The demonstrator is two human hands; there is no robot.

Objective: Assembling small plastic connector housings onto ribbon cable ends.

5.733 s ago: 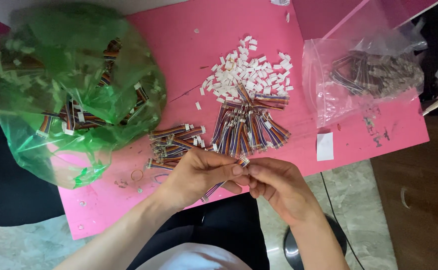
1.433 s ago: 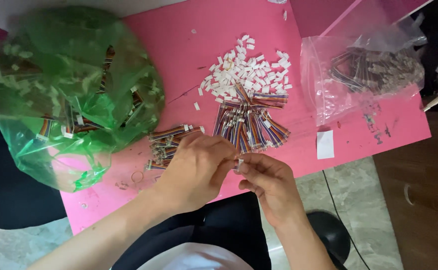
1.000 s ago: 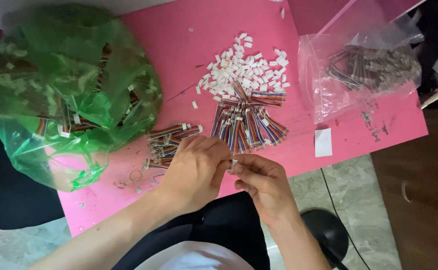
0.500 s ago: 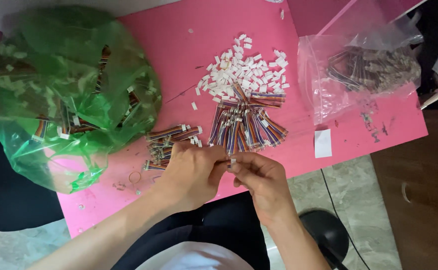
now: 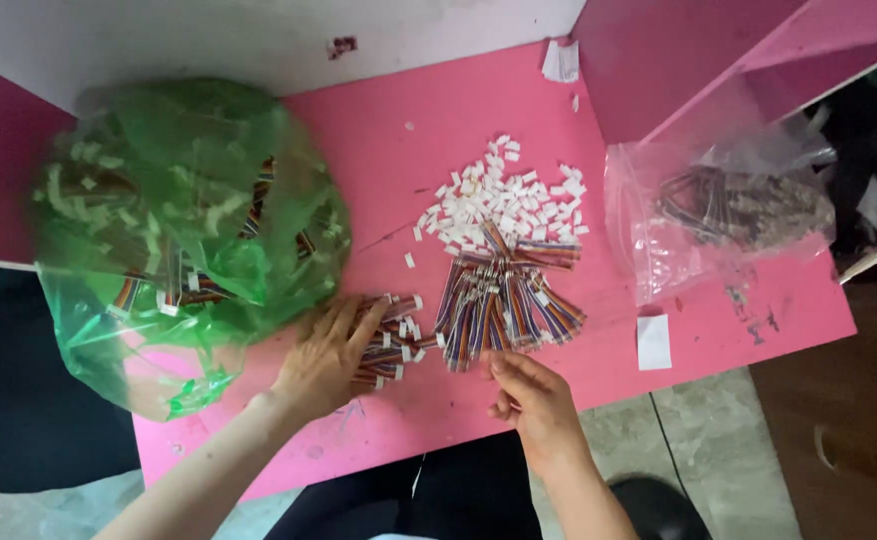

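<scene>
A small pile of short rainbow-striped ribbon cables [image 5: 390, 345], tipped with white connectors, is pressed flat on the pink counter [image 5: 358, 170] by the spread left hand [image 5: 326, 358]. The right hand [image 5: 533, 398] is held loosely open and empty just below a larger fanned cable bundle [image 5: 506, 305].

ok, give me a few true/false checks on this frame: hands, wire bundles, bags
1. The left hand lies on the small pile of finished cables. True.
2. The right hand is inside the clear bag. False: it is at the table's near edge, below the multicoloured wire bundle.
3. The green bag sits left of the white connectors. True.
4. The table is blue. False: pink.
</scene>
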